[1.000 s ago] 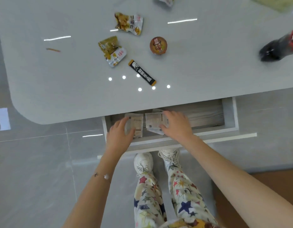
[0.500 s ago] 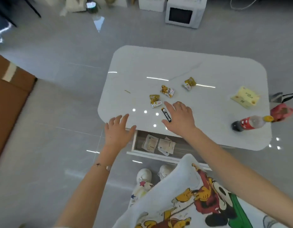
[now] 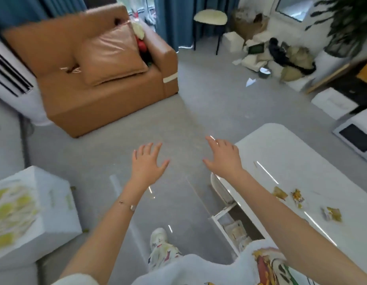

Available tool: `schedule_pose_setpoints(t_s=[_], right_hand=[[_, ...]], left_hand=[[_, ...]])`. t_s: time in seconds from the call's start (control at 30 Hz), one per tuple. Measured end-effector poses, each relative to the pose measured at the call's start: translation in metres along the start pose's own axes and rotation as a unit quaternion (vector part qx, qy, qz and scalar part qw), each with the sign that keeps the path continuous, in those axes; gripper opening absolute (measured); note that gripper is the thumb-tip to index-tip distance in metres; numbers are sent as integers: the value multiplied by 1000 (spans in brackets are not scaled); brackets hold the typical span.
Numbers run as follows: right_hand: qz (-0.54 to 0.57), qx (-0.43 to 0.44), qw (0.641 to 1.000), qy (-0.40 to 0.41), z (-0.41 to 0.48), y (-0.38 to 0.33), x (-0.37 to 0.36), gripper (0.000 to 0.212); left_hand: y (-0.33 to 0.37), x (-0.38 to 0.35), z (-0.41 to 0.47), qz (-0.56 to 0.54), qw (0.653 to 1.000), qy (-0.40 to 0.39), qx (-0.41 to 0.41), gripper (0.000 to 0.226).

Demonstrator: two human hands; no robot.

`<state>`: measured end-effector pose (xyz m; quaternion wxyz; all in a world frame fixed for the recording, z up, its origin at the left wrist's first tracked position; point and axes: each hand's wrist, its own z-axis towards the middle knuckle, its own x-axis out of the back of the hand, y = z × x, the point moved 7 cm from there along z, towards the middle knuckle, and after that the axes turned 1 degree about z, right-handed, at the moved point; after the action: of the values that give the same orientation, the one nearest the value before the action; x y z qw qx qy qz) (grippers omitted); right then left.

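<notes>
My left hand [image 3: 148, 163] hangs in the air over the grey floor with fingers spread, holding nothing. My right hand [image 3: 222, 159] is also spread and empty, just off the near left corner of the white table [image 3: 291, 161]. Under that table edge a drawer [image 3: 225, 214] stands pulled out, with pale packets [image 3: 236, 231] lying inside. Several yellow snack packets [image 3: 295, 197] lie on the tabletop to the right of my right forearm.
A brown sofa [image 3: 100, 95] with a cushion stands ahead on the left. A white carton [image 3: 28, 214] with yellow print sits on the floor at the left. A stool [image 3: 210, 17], a pile of bags and boxes [image 3: 281, 56] and a microwave [image 3: 357, 138] lie farther off.
My view has swung up and left from the drawer to the room. Both hands left the packets in the drawer and rose, spread, into the air.
</notes>
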<state>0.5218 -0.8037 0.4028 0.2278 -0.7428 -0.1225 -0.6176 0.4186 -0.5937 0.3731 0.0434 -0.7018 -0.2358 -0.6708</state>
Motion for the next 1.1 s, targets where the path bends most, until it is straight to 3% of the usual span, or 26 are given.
schedule_pose_setpoints(t_s=[0.37,0.73,0.97,1.1], right_hand=[[2,157,988,0,146,-284,-13,77],[-15,341,939,-46,248,-514,-51,76],[-35,478,874,-78,304,-654,-74,75],[-74,547,827,-110,318,-727,-90,75]], left_hand=[[-290,116,8,10,976,97,194,67],[-469,148,10,-14,919,129,371,70],[-549,148,12,-46,853,151,498,67],[-587,133,-24,-86,782,168,594,67]])
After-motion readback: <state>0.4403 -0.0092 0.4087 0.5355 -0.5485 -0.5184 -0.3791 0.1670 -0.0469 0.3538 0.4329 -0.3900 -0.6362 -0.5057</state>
